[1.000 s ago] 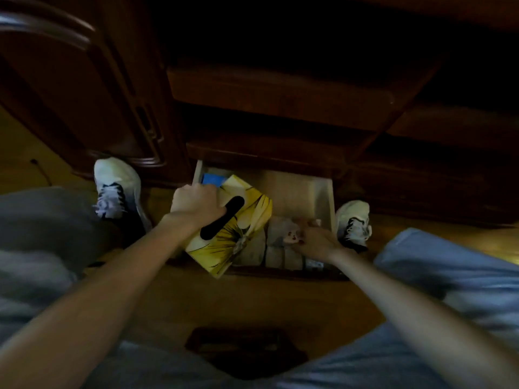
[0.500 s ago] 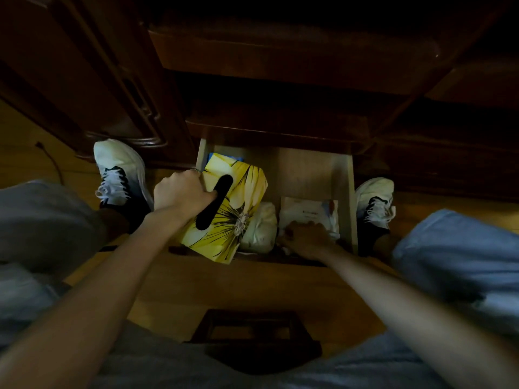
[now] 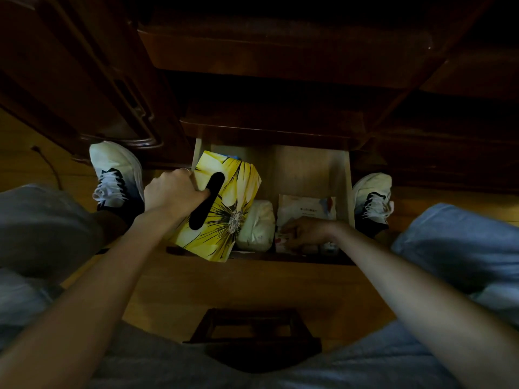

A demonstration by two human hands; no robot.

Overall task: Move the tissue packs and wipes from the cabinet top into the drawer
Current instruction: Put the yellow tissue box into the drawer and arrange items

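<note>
A yellow tissue box (image 3: pixel 224 209) with a black flower print and a dark slot hangs tilted over the left side of the open drawer (image 3: pixel 309 169). My left hand (image 3: pixel 171 192) grips its left edge. Beside it in the drawer lies a soft white tissue pack (image 3: pixel 257 226), and to the right a white wipes pack (image 3: pixel 306 210). My right hand (image 3: pixel 304 233) rests low in the drawer's front right corner on small packs; whether it grips one is hidden in the dark. A blue item (image 3: pixel 231 157) peeks out behind the box.
The dark wooden cabinet (image 3: pixel 280 51) rises above the drawer, with a door (image 3: pixel 84 88) at the left. My white shoes (image 3: pixel 116 172) (image 3: pixel 372 197) flank the drawer on the wooden floor. A dark stool frame (image 3: pixel 252 329) sits between my knees.
The view has tilted down and closer. The yellow box has shifted slightly toward the drawer's back left. My right hand went from the drawer's middle to its front right corner, baring the white pack.
</note>
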